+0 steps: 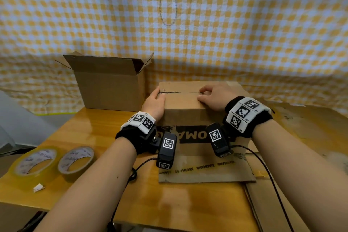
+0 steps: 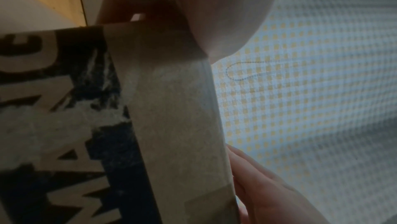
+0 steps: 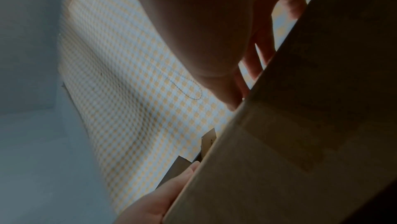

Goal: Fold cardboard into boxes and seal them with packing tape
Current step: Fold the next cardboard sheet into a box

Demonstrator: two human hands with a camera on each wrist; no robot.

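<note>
Wooden table (image 1: 105,124): closed box (image 1: 190,107) held down, left hand (image 1: 155,102) flat against side, right hand (image 1: 213,98) spread loosely on top.

Behind your table (image 1: 98,126) hangs a yellow-and-white checked cloth (image 1: 244,30), filling the backdrop above its far edge. A thin chain loop (image 1: 167,5) dangles on the cloth, above the table's middle. Near the table's front left edge you have a small white scrap (image 1: 39,187). Past its left side lies a grey surface (image 1: 20,118).
</note>
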